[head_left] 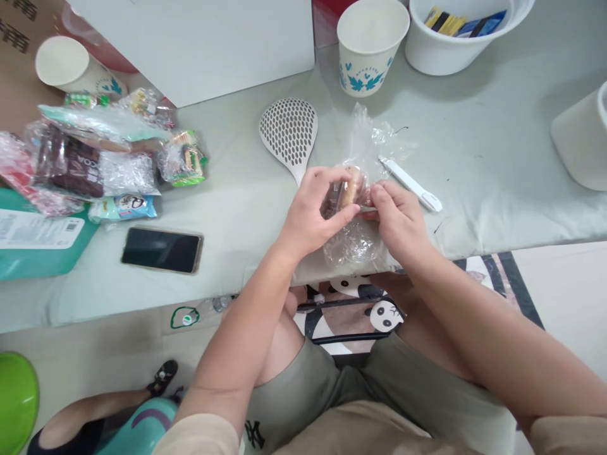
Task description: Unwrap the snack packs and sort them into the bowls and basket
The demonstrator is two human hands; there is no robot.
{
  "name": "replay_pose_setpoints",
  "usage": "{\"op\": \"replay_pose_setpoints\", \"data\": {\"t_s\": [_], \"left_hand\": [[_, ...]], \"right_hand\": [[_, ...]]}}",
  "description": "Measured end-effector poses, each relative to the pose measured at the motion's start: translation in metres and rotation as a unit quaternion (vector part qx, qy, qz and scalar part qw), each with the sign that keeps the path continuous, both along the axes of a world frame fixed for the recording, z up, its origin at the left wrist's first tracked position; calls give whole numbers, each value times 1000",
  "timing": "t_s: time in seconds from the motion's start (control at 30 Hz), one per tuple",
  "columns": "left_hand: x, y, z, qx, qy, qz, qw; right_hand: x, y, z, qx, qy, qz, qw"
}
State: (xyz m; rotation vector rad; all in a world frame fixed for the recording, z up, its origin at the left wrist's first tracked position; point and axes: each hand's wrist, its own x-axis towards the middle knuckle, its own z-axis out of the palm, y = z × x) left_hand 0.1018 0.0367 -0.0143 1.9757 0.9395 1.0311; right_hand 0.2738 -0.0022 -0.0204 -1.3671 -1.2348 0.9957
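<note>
My left hand grips a small wrapped snack, brownish and pale inside clear plastic, between thumb and fingers. At its right end my right hand pinches the wrapper. Crumpled clear plastic lies behind the hands, and more of it sits beneath them near the table edge. A white utility knife rests just beyond my right hand. Left of the plastic lies a grey slotted skimmer, its handle partly hidden by my left hand.
A black phone and a pile of packaged snacks lie on the left of the table. Paper cups, a white box and a white tub with packets stand behind. A white container stands right.
</note>
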Motion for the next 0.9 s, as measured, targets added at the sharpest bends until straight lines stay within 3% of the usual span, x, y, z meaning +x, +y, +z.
{"op": "replay_pose_setpoints", "data": {"t_s": [0.23, 0.43, 0.63, 0.7, 0.77, 0.83, 0.9], "left_hand": [[-5, 9, -5, -121, -120, 78, 982], [-19, 20, 0, -283, -248, 146, 915], [-25, 26, 7, -355, -327, 151, 863], [-25, 26, 9, -361, -328, 156, 859], [-24, 24, 9, -356, -311, 168, 865], [-21, 21, 9, -340, -287, 170, 879], [-17, 18, 7, -316, -267, 153, 898]], "right_hand": [[2, 0, 8, -8, 47, -31, 998], [18, 12, 3, -31, 104, -101, 989], [30, 25, 1, -84, 127, -171, 973], [31, 24, 4, -32, 108, -213, 971], [31, 20, 8, 73, 80, -245, 964], [27, 13, 12, 152, 54, -220, 962], [20, 6, 14, 150, 32, -145, 977]]}}
